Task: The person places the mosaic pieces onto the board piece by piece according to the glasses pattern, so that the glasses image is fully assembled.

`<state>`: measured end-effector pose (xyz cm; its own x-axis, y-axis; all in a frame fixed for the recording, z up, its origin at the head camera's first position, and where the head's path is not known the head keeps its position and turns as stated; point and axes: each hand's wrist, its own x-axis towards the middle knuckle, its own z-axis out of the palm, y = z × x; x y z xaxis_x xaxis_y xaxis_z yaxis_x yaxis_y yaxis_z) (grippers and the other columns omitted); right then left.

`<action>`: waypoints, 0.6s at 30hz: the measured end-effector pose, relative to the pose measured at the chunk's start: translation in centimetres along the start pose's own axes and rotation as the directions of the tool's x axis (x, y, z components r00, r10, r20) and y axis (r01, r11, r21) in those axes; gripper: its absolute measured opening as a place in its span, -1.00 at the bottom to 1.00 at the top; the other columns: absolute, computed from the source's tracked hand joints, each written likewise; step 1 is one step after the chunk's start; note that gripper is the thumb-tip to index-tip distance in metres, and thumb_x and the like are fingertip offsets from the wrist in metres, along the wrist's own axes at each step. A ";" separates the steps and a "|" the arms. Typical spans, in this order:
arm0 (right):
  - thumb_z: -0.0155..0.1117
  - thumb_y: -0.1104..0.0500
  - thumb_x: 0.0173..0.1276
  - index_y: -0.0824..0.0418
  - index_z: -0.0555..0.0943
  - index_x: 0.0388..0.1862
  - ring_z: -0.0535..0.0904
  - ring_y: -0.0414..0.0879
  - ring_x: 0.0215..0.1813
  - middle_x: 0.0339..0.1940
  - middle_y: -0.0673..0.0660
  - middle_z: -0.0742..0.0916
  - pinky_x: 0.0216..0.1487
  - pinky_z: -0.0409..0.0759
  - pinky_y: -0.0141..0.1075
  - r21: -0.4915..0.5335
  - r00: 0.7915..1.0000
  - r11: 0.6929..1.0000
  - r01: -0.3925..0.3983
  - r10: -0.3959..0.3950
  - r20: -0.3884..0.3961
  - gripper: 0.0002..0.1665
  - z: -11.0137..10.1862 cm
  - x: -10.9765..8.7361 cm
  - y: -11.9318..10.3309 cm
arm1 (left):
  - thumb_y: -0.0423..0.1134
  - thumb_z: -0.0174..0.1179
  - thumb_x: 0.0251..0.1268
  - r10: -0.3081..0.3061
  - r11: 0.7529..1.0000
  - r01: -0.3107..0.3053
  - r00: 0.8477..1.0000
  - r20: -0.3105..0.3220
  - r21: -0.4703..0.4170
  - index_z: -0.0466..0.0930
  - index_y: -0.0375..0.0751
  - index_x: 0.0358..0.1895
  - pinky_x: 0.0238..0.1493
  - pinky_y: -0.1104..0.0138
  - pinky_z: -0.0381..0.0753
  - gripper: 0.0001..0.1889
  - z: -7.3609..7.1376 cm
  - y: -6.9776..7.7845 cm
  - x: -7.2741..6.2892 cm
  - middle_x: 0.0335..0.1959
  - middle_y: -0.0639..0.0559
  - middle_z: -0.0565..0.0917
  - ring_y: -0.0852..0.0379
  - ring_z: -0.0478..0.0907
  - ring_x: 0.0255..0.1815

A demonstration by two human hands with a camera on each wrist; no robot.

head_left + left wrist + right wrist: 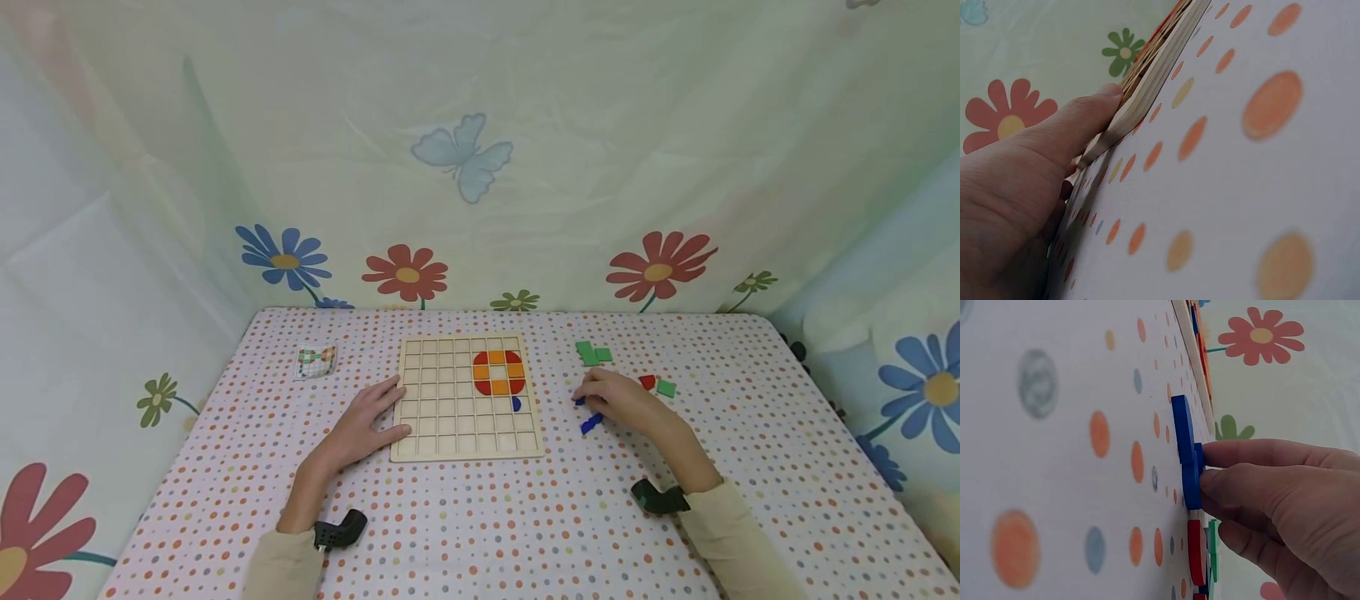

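A square wooden grid board [435,421] lies on the table with a ring of red and orange tiles [497,357] and one blue half-round tile [517,404] in its cells. My left hand [363,425] rests at the board's left edge, fingers spread, its thumb [1094,112] touching the rim. To the right of the board, the thumb and forefinger of my right hand [618,400] pinch a small blue tile [1199,453]. More blue tiles [591,423] lie beside that hand; my fingers partly hide the pinched one.
Green tiles [588,353] lie behind my right hand. A red tile [647,382] and a green square [666,387] are to its right. A small printed pattern card [315,362] lies at the back left. A flowered cloth [465,267] hangs behind the dotted table.
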<state>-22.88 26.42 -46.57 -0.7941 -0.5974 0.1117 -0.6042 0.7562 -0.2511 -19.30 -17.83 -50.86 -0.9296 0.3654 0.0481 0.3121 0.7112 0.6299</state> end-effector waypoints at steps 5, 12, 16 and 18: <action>0.40 0.31 0.21 0.20 0.75 -0.18 0.52 -0.24 -0.33 -0.29 0.06 0.67 -0.35 0.51 -0.42 0.023 1.000 1.000 -0.016 0.015 0.025 -0.81 -0.2 0.0 -0.2 | 0.11 0.24 0.27 0.001 1.000 -0.001 1.000 -0.003 -0.002 0.24 -0.09 0.48 0.44 -0.24 0.08 -0.23 0.1 -0.1 0.1 0.57 -0.05 0.11 -0.22 -0.02 0.58; 0.41 0.27 0.21 0.21 0.75 -0.22 0.55 -0.20 -0.33 -0.31 0.06 0.68 -0.35 0.52 -0.40 -0.004 1.000 1.000 -0.004 0.005 0.018 -0.85 -0.2 0.1 -0.3 | 0.12 0.25 0.26 0.010 1.000 -0.010 1.000 -0.006 0.007 0.24 -0.08 0.48 0.42 -0.25 0.11 -0.23 0.1 -0.1 0.0 0.57 -0.06 0.11 -0.22 -0.01 0.57; 0.41 0.26 0.21 0.19 0.75 -0.22 0.54 -0.22 -0.33 -0.31 0.05 0.67 -0.35 0.52 -0.41 -0.009 1.000 1.000 -0.016 0.016 0.026 -0.85 -0.2 0.2 -0.4 | 0.11 0.25 0.26 0.010 1.000 -0.010 1.000 -0.002 0.001 0.24 -0.09 0.48 0.41 -0.25 0.11 -0.23 0.0 -0.1 0.0 0.58 -0.06 0.10 -0.22 -0.02 0.57; 0.41 0.24 0.22 0.17 0.75 -0.21 0.53 -0.25 -0.33 -0.29 0.03 0.67 -0.35 0.52 -0.43 0.000 0.999 1.000 -0.026 0.026 0.028 -0.85 -0.2 0.2 -0.5 | 0.11 0.25 0.26 0.005 1.000 -0.005 1.000 0.000 -0.005 0.23 -0.09 0.48 0.42 -0.25 0.11 -0.23 0.0 -0.1 0.0 0.58 -0.05 0.09 -0.22 -0.02 0.58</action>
<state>-22.74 25.95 -46.18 -0.8072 -0.5851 0.0778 -0.5836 0.7714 -0.2536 -19.34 -17.86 -50.91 -0.9281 0.3688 0.0512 0.3157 0.7066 0.6332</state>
